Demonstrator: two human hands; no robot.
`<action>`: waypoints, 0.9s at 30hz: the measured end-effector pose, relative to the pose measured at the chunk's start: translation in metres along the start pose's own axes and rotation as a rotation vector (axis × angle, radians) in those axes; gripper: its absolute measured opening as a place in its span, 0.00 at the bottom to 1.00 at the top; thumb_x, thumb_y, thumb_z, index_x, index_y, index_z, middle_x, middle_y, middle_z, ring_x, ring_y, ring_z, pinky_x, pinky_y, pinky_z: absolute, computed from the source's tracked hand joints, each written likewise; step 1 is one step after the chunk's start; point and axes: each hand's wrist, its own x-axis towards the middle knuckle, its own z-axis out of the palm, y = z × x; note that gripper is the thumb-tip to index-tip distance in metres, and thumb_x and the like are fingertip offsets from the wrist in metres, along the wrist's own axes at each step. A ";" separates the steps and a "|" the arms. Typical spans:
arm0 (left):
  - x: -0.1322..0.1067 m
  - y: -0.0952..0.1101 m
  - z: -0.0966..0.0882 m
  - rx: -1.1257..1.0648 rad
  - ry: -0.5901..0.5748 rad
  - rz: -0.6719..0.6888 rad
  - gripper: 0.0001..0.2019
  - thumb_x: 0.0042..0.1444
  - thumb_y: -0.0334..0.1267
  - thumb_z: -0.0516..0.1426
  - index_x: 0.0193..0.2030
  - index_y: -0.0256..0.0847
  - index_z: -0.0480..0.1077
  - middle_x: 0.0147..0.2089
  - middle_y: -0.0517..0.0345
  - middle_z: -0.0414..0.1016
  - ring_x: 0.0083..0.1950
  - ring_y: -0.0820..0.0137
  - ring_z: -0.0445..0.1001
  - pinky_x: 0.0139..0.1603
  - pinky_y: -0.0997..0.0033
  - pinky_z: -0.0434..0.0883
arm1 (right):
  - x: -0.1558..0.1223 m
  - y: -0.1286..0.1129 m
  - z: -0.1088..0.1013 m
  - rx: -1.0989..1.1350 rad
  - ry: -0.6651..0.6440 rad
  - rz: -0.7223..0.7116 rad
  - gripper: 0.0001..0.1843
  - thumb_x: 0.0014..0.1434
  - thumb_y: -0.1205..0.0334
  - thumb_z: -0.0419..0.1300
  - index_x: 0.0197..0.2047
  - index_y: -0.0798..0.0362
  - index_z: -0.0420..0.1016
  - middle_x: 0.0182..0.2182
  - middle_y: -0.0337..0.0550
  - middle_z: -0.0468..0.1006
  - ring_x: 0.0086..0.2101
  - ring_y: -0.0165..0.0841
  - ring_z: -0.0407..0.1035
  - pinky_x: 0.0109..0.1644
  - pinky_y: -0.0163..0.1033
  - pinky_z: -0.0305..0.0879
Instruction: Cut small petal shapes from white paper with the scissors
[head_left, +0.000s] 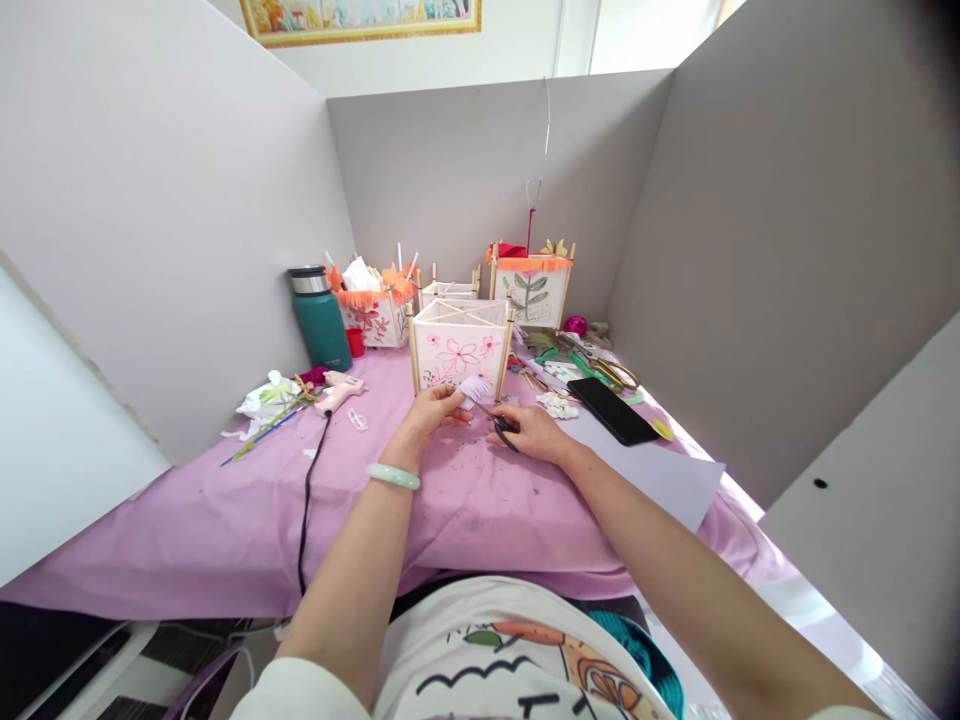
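Between the fingertips of my left hand (433, 418) is a small piece of pale lilac paper (472, 390) with a fringed-looking edge. My right hand (531, 432) grips a pair of dark-handled scissors (505, 427), whose blades point left at the paper. Whether the blades are apart is too small to tell. Right behind both hands stands a white lantern frame (459, 350) with wooden corner sticks and pink flowers drawn on its front. Tiny dark scraps lie on the pink cloth below my hands.
Leftward are a pink glue gun (341, 392) with a black cord, crumpled tissue (268, 395) and a teal bottle (322, 325). Decorated lanterns (531, 290) stand at the back. A black phone (611, 410), a paper sheet (652, 470) and gold-handled scissors (619, 376) lie rightward. Grey partitions enclose the table.
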 end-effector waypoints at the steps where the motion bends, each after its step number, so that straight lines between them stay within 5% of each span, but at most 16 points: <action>1: 0.000 0.000 0.000 -0.006 0.000 0.001 0.12 0.52 0.38 0.68 0.35 0.33 0.72 0.26 0.56 0.76 0.26 0.70 0.78 0.31 0.73 0.76 | 0.000 0.000 0.000 0.006 -0.005 0.005 0.19 0.56 0.53 0.68 0.49 0.52 0.80 0.30 0.39 0.81 0.27 0.30 0.69 0.33 0.33 0.57; 27: 0.001 0.000 0.000 -0.063 0.022 -0.020 0.12 0.52 0.37 0.69 0.35 0.34 0.71 0.27 0.56 0.76 0.26 0.70 0.78 0.30 0.73 0.76 | 0.001 0.002 0.003 0.014 0.010 -0.049 0.17 0.58 0.54 0.67 0.48 0.53 0.80 0.27 0.38 0.79 0.26 0.28 0.67 0.32 0.32 0.56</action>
